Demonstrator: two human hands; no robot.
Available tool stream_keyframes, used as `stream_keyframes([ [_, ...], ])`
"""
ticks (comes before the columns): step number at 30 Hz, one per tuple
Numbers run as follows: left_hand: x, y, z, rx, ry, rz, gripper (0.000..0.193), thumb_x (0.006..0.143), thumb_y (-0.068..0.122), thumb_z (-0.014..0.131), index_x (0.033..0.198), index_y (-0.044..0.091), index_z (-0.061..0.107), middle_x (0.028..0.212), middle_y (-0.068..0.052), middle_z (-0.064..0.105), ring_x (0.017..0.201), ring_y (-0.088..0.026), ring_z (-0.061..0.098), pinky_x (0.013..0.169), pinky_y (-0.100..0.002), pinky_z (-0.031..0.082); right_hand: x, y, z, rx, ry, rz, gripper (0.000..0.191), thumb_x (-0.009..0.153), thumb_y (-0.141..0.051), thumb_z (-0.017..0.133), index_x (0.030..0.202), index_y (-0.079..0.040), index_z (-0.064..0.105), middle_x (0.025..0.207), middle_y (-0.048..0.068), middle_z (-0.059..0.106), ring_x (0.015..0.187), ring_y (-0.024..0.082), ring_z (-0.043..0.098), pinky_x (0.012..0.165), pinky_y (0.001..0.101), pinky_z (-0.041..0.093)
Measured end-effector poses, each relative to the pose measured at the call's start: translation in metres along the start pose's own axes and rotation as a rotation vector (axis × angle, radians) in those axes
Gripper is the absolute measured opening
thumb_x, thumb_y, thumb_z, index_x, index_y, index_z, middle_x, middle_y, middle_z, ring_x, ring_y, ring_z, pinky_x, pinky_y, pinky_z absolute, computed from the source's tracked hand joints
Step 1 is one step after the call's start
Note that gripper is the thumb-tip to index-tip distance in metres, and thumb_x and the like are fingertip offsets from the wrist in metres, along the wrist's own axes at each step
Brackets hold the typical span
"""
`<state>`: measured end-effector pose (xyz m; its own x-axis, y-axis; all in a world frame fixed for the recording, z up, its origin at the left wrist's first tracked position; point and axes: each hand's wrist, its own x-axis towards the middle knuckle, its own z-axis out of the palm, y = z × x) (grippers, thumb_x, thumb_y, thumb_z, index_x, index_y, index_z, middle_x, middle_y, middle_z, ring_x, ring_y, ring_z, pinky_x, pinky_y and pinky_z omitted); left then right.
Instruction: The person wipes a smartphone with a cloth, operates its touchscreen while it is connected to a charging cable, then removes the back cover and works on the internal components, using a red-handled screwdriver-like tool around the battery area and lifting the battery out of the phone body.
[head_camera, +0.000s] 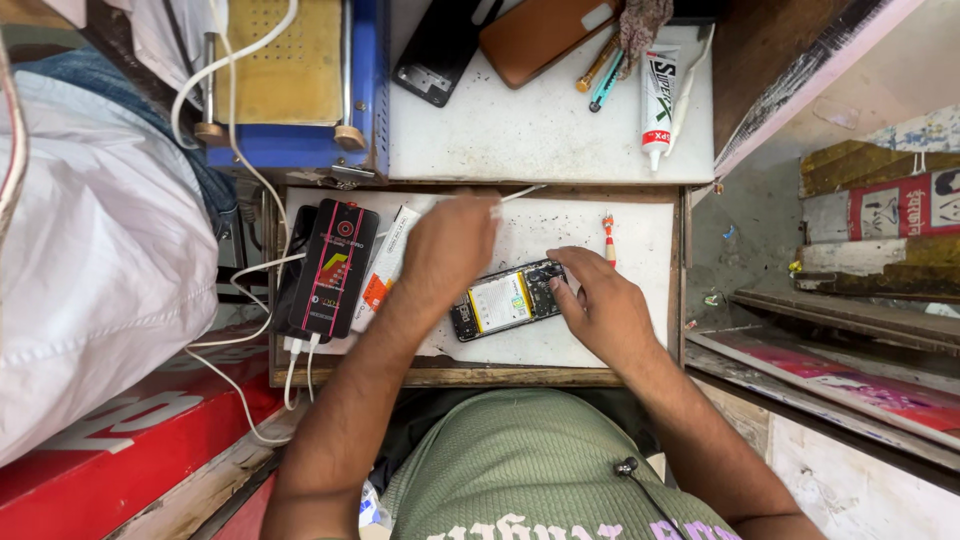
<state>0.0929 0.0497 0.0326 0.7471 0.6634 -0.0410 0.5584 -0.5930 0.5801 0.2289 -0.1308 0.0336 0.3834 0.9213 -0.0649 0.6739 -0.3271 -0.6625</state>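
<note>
An opened phone (505, 299) with its back off lies on a white board (560, 340), showing a white and yellow battery. My right hand (600, 305) rests at the phone's right end, fingertips pressing on its upper part. My left hand (448, 245) hovers above the phone's left end, closed around a thin white tool (520, 193) that sticks out to the upper right.
A black and red slim box (335, 266) and a white and orange tube (385, 262) lie left of the phone. A small red screwdriver (607, 238) lies to the right. Behind are a white glue tube (657, 93), a brown case (540, 35), a black phone back (437, 55), and white cables (262, 270).
</note>
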Motion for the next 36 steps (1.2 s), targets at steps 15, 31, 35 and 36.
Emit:
stream_keyframes([
  [15, 0.129, 0.023, -0.060, 0.498, 0.320, 0.046, 0.009, 0.082, 0.015, 0.081, 0.089, 0.011, 0.078, 0.099, -0.010, 0.071, 0.082, -0.027, 0.073, 0.064, -0.041, 0.060, -0.039, 0.026, 0.005, 0.260, 0.268, -0.018, 0.022, 0.093, 0.001, 0.067, 0.114, -0.005, 0.071, 0.108, 0.009, 0.074, 0.064, 0.006, 0.057, 0.057, 0.0226, 0.047],
  [31, 0.139, 0.039, -0.065, 0.655, 0.289, 0.050, 0.005, 0.080, 0.009, 0.077, 0.079, 0.013, 0.079, 0.085, -0.005, 0.077, 0.069, -0.026, 0.076, 0.052, -0.039, 0.059, -0.031, 0.012, 0.007, 0.310, 0.226, -0.266, 0.023, 0.084, 0.014, 0.059, 0.099, 0.002, 0.071, 0.104, 0.016, 0.075, 0.097, 0.025, 0.076, 0.083, 0.0305, 0.062],
  [35, 0.145, 0.054, -0.065, 0.703, 0.064, -0.048, 0.005, 0.088, 0.014, 0.076, 0.084, 0.013, 0.078, 0.081, -0.005, 0.078, 0.068, -0.022, 0.075, 0.052, -0.038, 0.059, -0.030, 0.008, 0.004, 0.309, 0.205, -0.256, 0.023, 0.084, 0.014, 0.059, 0.098, 0.002, 0.072, 0.104, 0.016, 0.076, 0.096, 0.024, 0.077, 0.081, 0.0297, 0.062],
  [36, 0.144, 0.057, -0.065, 0.726, 0.031, -0.069, 0.003, 0.087, 0.015, 0.077, 0.084, 0.012, 0.077, 0.079, -0.004, 0.078, 0.067, -0.020, 0.074, 0.052, -0.037, 0.058, -0.030, 0.007, 0.004, 0.309, 0.206, -0.258, 0.023, 0.084, 0.014, 0.059, 0.098, 0.002, 0.072, 0.104, 0.016, 0.076, 0.096, 0.024, 0.077, 0.081, 0.0297, 0.062],
])
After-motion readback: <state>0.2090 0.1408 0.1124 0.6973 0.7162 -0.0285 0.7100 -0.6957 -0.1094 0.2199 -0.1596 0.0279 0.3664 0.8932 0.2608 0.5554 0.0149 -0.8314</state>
